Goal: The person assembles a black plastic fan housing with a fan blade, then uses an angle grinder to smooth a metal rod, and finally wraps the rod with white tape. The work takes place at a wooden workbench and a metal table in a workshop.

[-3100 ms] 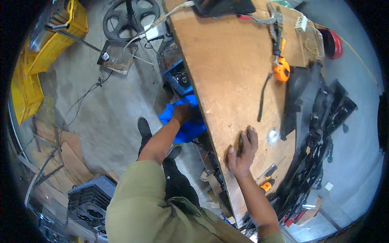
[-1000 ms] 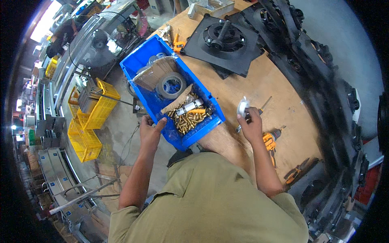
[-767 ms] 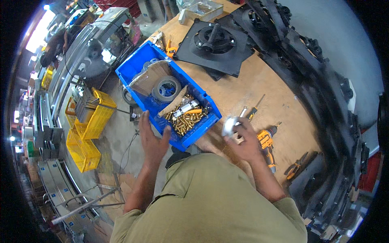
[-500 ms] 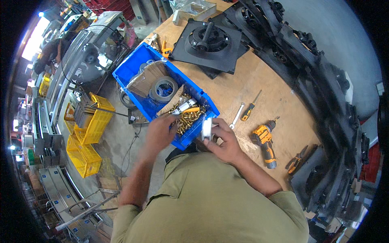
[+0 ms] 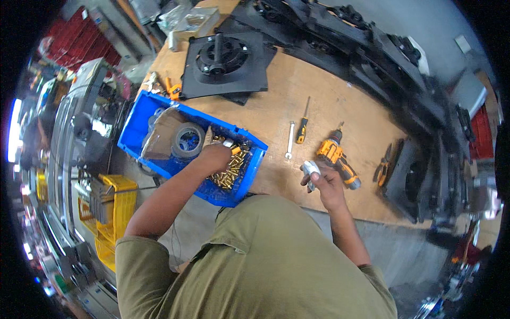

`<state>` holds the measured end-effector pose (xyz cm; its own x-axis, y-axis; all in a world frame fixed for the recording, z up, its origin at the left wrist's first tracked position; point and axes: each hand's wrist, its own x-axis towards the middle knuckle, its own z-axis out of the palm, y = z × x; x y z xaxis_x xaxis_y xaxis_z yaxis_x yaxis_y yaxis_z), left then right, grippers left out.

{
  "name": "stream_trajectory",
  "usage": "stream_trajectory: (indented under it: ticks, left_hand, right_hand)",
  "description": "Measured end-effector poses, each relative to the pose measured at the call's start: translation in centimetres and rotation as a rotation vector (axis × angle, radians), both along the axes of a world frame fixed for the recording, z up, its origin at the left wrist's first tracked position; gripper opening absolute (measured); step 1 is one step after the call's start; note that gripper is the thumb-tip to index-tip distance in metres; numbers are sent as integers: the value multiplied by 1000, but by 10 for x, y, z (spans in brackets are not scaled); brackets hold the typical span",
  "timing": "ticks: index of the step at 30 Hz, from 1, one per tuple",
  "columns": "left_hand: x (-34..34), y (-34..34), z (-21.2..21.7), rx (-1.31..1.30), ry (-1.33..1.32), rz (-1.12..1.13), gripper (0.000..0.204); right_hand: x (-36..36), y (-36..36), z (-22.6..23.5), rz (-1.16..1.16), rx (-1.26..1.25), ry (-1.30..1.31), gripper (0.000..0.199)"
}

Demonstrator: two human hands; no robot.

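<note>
My left hand [image 5: 214, 158] reaches into the blue bin [image 5: 175, 103], over the brass-coloured screws [image 5: 229, 173]. Its fingers are mostly hidden, so what they grip does not show. A white and orange item [image 5: 235, 151] lies right at its fingertips. My right hand [image 5: 330, 189] is raised over the front of the wooden table and closed around a small white object [image 5: 311, 171], whose kind is unclear. Behind that hand lies an orange and black cordless drill [image 5: 331, 153].
A screwdriver [image 5: 302, 130] and a wrench [image 5: 290, 139] lie mid-table, pliers [image 5: 382, 169] to the right. Beside the cardboard in the bin are grey rings [image 5: 188, 140]. Black square panels [image 5: 223, 64] sit behind it; more black parts [image 5: 366, 74] line the far right. Yellow crates [image 5: 123, 199] stand at left.
My right hand has moved right, away from the bin and toward the drill, carrying the white object. My left hand has gone deeper into the bin. The view has turned.
</note>
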<state>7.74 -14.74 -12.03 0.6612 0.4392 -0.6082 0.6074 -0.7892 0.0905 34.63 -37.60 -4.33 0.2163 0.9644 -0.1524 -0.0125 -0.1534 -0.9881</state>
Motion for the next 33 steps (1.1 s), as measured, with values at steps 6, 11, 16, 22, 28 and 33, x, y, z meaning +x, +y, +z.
stream_trajectory:
  ticks: [6, 11, 16, 22, 28, 33]
  left_hand:
    - [9, -4, 6, -26, 14, -107, 24]
    - [13, -7, 21, -76, -55, -112, 18]
    - [0, 1, 66, -202, -473, 353, 16]
    - [1, -48, 92, -1194, -1145, 983, 13]
    - [36, -87, 107, -1312, -1416, 950, 23]
    - [74, -109, 126, -1177, -1462, 926, 43]
  right_hand:
    - [-30, -11, -6, 3, 54, -290, 27]
    - [-49, -7, -2, 4, 33, -358, 28]
    - [-49, -5, 12, 81, 108, -390, 30]
    - [-38, 7, 27, 170, 269, -319, 40]
    - [-21, 18, 50, 269, 478, -193, 43]
    - [0, 9, 65, 210, 553, -276, 32]
